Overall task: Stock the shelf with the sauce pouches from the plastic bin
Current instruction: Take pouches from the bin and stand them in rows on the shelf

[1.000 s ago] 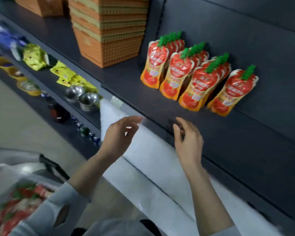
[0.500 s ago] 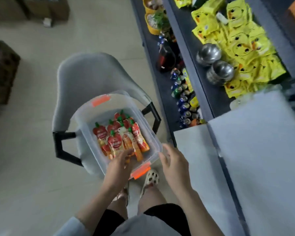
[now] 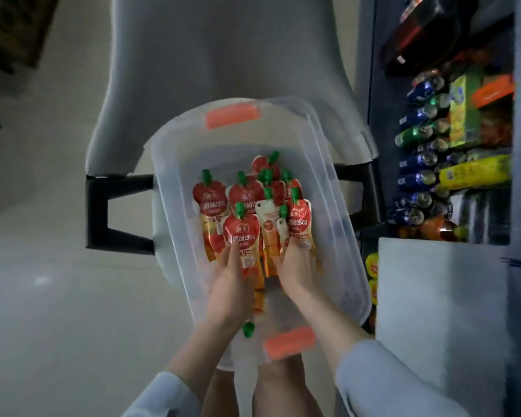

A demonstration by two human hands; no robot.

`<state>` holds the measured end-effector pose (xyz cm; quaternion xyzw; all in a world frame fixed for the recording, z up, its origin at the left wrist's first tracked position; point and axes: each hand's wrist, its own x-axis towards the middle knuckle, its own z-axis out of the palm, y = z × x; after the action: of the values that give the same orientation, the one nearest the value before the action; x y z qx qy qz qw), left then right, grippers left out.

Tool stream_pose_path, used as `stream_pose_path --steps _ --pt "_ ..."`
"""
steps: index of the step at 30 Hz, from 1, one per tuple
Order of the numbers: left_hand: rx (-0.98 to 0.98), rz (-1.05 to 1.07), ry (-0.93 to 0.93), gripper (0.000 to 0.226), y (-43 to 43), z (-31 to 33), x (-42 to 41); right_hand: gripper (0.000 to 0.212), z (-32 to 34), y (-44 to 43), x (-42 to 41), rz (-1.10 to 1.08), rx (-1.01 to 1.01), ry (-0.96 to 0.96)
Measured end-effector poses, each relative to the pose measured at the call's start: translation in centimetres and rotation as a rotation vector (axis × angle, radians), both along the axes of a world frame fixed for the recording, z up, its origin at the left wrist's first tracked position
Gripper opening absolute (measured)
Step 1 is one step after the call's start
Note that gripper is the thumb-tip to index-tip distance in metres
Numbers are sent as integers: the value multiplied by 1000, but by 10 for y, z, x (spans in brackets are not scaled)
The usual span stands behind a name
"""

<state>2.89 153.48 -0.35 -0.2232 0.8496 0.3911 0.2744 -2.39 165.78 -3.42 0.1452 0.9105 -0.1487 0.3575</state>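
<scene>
1. Down in the plastic bin (image 3: 337, 188), both hands are among the sauce pouches (image 3: 247, 206), which lie in a loose overlapping pile with their green caps pointing away from the person.
2. The left hand (image 3: 230, 291) has its grip closed around a front-facing red pouch (image 3: 243, 239): the fingers wrap its lower part, and its cap stands free above the hand.
3. The right hand (image 3: 297, 270) lies palm-down on the pouches at the right of the pile, with a fingertip (image 3: 283, 233) showing over a pale, back-facing pouch (image 3: 269, 227). Whether this grip is pinching that pouch or only pressing on it, I cannot tell.
4. Both forearms reach forward from light sleeves at the bottom of the view, wrists close together over the near end of the bin.
5. A loose green cap (image 3: 248, 329) shows near the left wrist, by the bin's near orange latch (image 3: 289, 343).
6. The bin sits on the seat of a grey chair (image 3: 223, 55).
7. To the right stands the shelf (image 3: 370, 85), with rows of drink cans (image 3: 415, 145).
</scene>
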Motion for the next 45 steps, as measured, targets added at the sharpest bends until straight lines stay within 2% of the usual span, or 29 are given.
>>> stream_pose_path --steps 3,7,11,14,17,21,27,34,36,38,40,42,45 --pt "-8 103 -69 72 13 -22 -12 45 -10 -3 -1 62 44 -16" --pt "-118 175 -78 78 32 -39 -19 27 -7 7 -7 -36 39 2" --pt "-193 266 -112 89 37 -54 -32 32 12 21 -10 -112 -108 38" --pt "-273 243 -75 87 36 -65 -40 32 22 28 -12 -147 -191 73" --pt "-351 239 -11 89 34 -67 -39 28 21 31 -11 -200 -241 24" --pt "-409 226 9 81 40 -67 -31 33 17 34 -6 -222 -259 -10" --pt "-248 295 -24 86 42 -55 -33 35 16 39 -3 -268 -306 -8" --pt "24 390 124 69 25 -28 -33 27 26 48 1 -395 -480 -16" --pt "153 402 137 71 18 -11 -35 27 41 51 2 -445 -564 -30" --pt "201 364 132 72 12 11 -36 36 65 52 4 -523 -639 -13" --pt "222 359 123 61 8 36 -38 42 93 53 8 -604 -696 28" --pt "263 366 119 47 5 66 -40 38 123 54 14 -657 -732 77" --pt "335 331 146 42 1 116 -38 29 168 58 31 -728 -735 193"
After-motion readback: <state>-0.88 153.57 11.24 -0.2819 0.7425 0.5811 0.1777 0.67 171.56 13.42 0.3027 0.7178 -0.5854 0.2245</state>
